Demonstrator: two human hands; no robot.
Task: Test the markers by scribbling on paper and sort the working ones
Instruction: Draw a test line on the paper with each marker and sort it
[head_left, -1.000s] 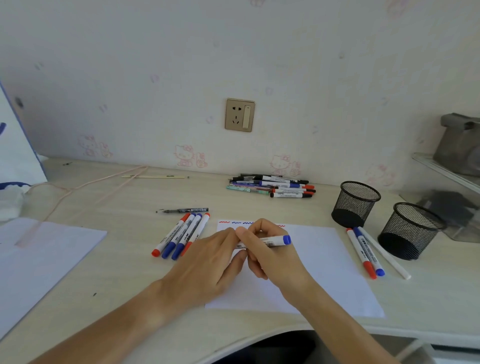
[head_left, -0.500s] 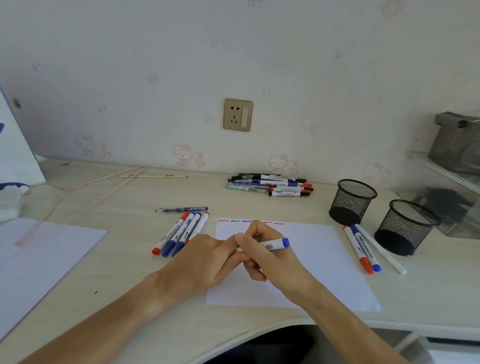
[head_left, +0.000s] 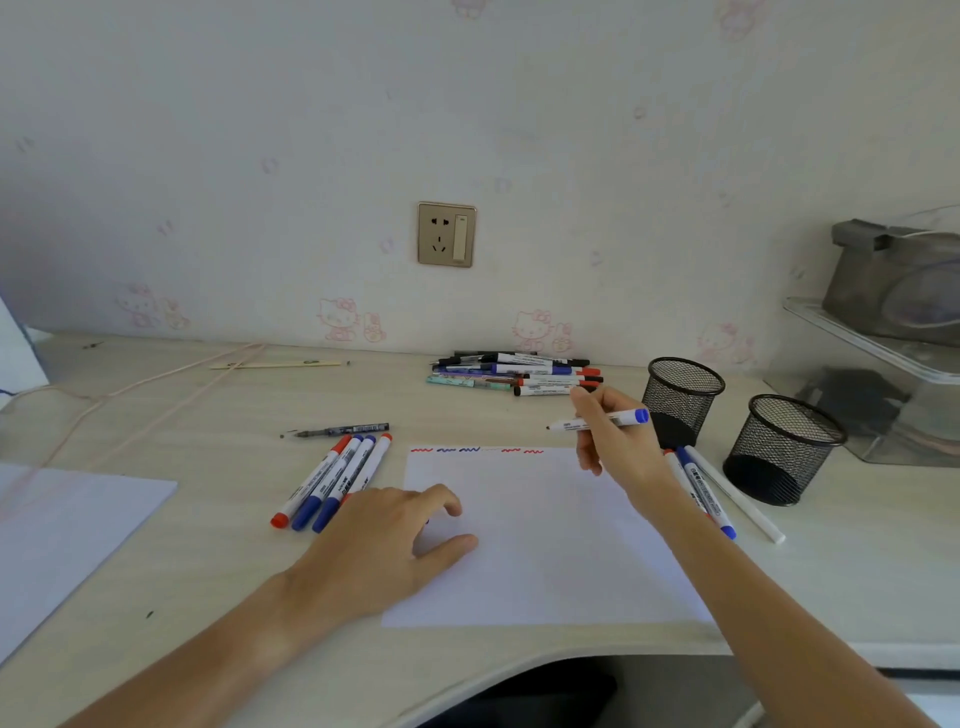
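The right hand (head_left: 615, 441) is raised above the far right corner of the white sheet of paper (head_left: 540, 545), pinching a white marker with a blue end cap (head_left: 597, 422) between thumb and fingers; its dark tip is bare and points left, off the paper. The left hand (head_left: 384, 545) rests on the near left part of the sheet with fingers loosely curled; a dark bit shows under its fingers, but whether it holds a cap cannot be told. Along the sheet's far edge runs a row of red and blue squiggles (head_left: 475, 450). Just left of the left hand lies a row of four capped white markers (head_left: 332, 480), the nearest one partly hidden by the knuckles, and beyond them a slim dark pen (head_left: 343, 431). Under the right forearm lie three more white markers (head_left: 722, 493), partly covered by the arm. Beyond the right hand stand two black mesh cups (head_left: 683, 395) on the pale bench (head_left: 208, 519), and further left a heap of markers and pens (head_left: 514, 374) by the wall.
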